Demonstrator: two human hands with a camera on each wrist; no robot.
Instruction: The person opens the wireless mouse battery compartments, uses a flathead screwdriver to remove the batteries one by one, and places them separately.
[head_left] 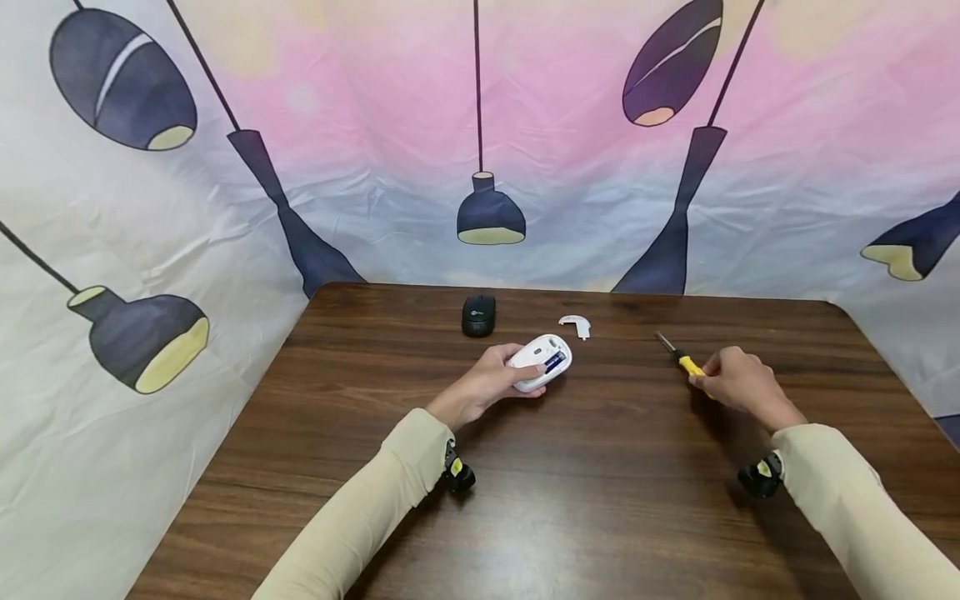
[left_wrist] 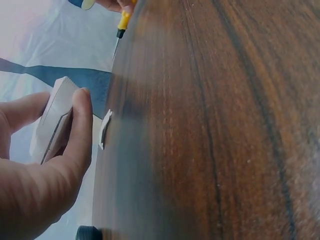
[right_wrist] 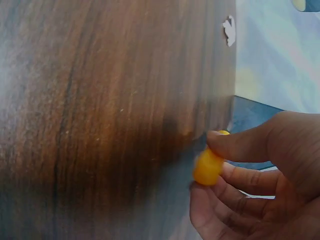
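My left hand grips a white computer mouse by its sides, underside up, thumb over its lower edge. Its battery bay lies uncovered, and a dark blue battery shows inside. In the left wrist view the mouse is seen edge-on between thumb and fingers, above the table. Over on the right, my right hand pinches the yellow handle of a screwdriver, its metal shaft pointing away to the back left. The right wrist view shows the handle's rounded end between thumb and fingers.
A white curved battery cover lies on the table behind the held mouse. To its left sits a black computer mouse. The brown wooden table ends at a hanging cloth printed with lamps.
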